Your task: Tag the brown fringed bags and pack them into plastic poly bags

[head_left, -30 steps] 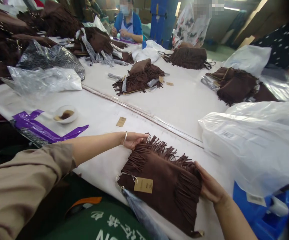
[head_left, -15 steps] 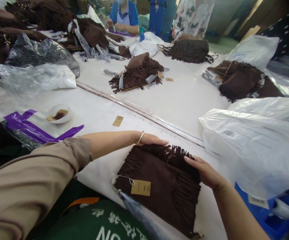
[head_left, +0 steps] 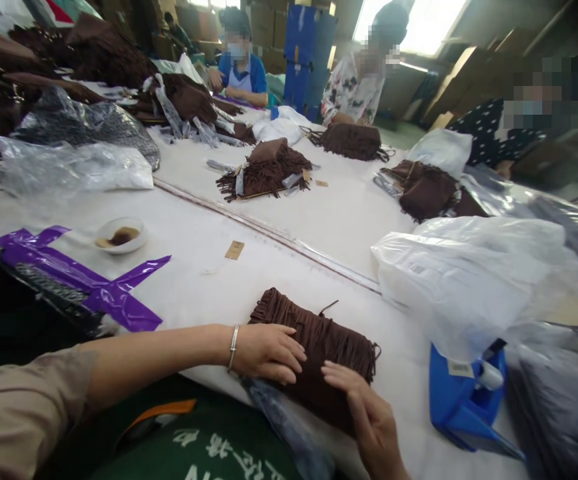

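Observation:
A dark brown fringed bag [head_left: 329, 337] lies folded over on the white table in front of me, its strands running along the far side. My left hand [head_left: 269, 352] rests flat on the bag's left part, fingers stretched out. On its right part, my right hand [head_left: 361, 407] lies with straight fingers, the tips touching the fabric. Neither hand grips anything. A strap in clear plastic wrap [head_left: 279, 413] hangs from the bag's near left side. The tag seen earlier on the bag is hidden.
Ahead lie a loose tan tag [head_left: 235, 250], a small white dish [head_left: 120, 235] and purple tape [head_left: 113, 293]. White plastic bags [head_left: 449, 267] and a blue tape dispenser [head_left: 461, 400] are at right. More fringed bags [head_left: 273, 163] lie farther off, with several people around the table.
The bag's fringed far edge has been folded toward me, covering its front and tag. Both hands have come down from that edge onto the bag. The view has tilted up.

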### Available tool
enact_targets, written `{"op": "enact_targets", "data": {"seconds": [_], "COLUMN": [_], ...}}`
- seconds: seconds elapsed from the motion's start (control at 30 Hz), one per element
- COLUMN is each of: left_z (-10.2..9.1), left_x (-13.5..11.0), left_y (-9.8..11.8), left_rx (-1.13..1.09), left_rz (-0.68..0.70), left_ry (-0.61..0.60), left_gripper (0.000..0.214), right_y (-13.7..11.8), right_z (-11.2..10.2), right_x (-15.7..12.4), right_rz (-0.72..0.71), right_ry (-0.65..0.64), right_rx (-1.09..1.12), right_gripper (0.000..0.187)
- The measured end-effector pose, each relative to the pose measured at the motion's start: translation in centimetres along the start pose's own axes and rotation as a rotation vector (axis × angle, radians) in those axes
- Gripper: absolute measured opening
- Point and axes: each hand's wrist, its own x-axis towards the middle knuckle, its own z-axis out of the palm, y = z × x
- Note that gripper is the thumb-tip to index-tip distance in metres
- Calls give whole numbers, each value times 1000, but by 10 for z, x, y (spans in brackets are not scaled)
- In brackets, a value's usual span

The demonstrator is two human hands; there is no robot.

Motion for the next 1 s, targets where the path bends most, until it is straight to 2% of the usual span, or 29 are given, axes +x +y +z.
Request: {"op": "enact_targets", "data": {"seconds": [0.07,0.13,0.2,0.27,0.37,0.43,0.5,0.57,0.63,0.7,0.77,0.8,0.87,0.93,1.0], "left_z": [-9,-19,-28,-33,-38,-39,-40,-39,-35,-25,-11,-3,9,15,13], "left_x": [7,14,21,23,19,14,12,14,23,34,42,44,44,41,39], "left_y": [7,7,-2,-16,-39,-49,-51,-50,-47,-45,-43,-41,-39,-35,-31], "left_rx": [-43,-97,-167,-263,-392,-413,-371,-258,-85,94,220,265,321,334,296], "left_rz": [-37,-169,-354,-495,-589,-609,-597,-554,-456,-327,-215,-179,-146,-137,-140], "left_ry": [163,399,621,756,826,832,814,731,567,347,132,52,-25,-29,-18], "left_gripper": [27,35,42,45,45,45,46,46,43,38,39,41,42,42,38], "right_y": [-2,4,16,27,28,17,4,-8,-16,-19,-19,-18,-14,-5,7], "right_z": [-10,-19,-23,-20,-6,5,14,22,27,29,22,15,-12,-55,-109], "right_x": [22,54,90,121,146,144,129,105,79,54,34,27,18,17,23], "right_rz": [135,292,416,447,400,335,267,184,75,-16,-33,-19,46,184,342], "right_ry": [257,365,276,161,29,-12,-18,-29,-71,-127,-117,-57,186,517,805], "right_rx": [-51,-154,-180,-126,13,100,158,163,115,81,119,150,170,83,-103], "right_gripper": [35,42,49,51,55,57,55,47,36,28,26,26,28,32,38]}}
